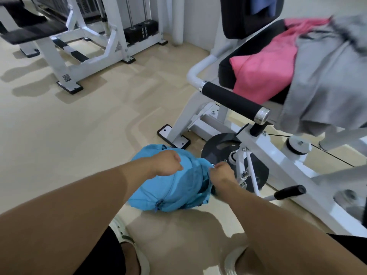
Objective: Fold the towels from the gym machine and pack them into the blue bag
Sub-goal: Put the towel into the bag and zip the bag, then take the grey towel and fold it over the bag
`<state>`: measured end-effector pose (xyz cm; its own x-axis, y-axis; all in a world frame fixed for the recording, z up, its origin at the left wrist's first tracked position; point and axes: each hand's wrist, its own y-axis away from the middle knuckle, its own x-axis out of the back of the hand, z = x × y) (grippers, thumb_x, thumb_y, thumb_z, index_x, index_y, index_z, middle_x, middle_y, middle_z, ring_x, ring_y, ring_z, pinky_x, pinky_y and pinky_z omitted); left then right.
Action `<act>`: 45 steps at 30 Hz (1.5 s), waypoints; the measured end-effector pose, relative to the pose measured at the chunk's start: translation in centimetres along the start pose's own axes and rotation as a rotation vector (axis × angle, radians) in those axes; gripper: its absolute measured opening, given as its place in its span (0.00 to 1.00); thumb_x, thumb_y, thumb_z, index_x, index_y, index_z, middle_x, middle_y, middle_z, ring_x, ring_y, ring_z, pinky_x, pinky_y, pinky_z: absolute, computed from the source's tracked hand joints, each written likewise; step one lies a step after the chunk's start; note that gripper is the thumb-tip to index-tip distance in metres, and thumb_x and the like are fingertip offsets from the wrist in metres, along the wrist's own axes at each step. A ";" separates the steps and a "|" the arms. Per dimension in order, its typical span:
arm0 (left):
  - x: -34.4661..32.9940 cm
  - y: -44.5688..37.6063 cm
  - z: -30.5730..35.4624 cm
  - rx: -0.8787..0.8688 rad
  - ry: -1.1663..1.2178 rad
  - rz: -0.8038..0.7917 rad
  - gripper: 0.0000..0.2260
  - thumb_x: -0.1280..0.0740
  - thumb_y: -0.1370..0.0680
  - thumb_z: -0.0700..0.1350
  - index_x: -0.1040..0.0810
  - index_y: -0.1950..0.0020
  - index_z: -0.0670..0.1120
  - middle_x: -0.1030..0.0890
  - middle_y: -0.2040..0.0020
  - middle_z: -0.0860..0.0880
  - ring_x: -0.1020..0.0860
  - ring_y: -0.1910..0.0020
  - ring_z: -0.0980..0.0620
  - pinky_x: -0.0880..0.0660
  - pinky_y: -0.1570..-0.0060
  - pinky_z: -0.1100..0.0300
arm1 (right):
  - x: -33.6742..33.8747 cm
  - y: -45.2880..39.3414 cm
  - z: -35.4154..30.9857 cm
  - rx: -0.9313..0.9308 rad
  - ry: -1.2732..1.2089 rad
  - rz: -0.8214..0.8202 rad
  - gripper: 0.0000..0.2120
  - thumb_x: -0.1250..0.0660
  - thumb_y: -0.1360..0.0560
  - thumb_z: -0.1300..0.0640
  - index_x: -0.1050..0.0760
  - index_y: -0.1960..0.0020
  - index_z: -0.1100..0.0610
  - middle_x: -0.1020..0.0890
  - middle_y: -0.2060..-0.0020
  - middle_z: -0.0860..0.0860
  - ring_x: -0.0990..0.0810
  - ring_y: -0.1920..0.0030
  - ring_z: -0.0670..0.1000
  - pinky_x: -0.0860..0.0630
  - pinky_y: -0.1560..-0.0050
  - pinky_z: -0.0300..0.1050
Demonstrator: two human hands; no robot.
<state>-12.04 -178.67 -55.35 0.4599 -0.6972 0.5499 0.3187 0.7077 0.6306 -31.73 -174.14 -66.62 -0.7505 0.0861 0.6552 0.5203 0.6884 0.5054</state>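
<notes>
Blue fabric bag [172, 187] on the beige floor [79, 139], directly under both hands, beside the base of the white-framed gym machine [264, 151]. Left hand [165, 163] on the bag's upper left side, fingers curled into the cloth, gripping a bunch of it. Right hand [223, 172] at the bag's right edge, fingertips pinched together on a small metal zip pull [213, 166] at the top of the opening.

Bag is soft, slumped and rounded, bright light blue, wrinkled. Dark gap of the opening shows along its right side below the right hand. A second, darker blue zip pull [158, 204] hangs on the front lower seam.

Both forearms bare, reaching forward and down from the lower corners of view, converging on the bag. Left wrist bent inward; right wrist angled down, back of the hand toward the camera.

Towels on the machine's black padded seat [225, 72], well apart from the hands, up and right: pink towel [264, 70] crumpled across the seat, grey towel [325, 80] draped over it and hanging off the seat's front edge. Black foam handle [232, 100] with a chrome end cap juts out between seat and bag.
</notes>
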 end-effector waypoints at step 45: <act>1.6 2.9 21.3 -0.879 -0.166 0.430 0.14 0.45 0.15 0.50 0.20 0.41 0.52 0.18 0.39 0.54 0.26 0.32 0.45 0.29 0.40 0.60 | 22.7 16.0 -10.7 1.177 -0.435 0.921 0.06 0.38 0.17 0.58 0.24 0.49 0.51 0.30 0.67 0.36 0.32 0.68 0.38 0.36 0.66 0.30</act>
<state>-28.01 -180.12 -40.99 0.5803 -0.3207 0.7486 0.6840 0.6909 -0.2343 -36.12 -168.88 -37.65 -0.5279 0.8326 0.1674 0.4061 0.4206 -0.8113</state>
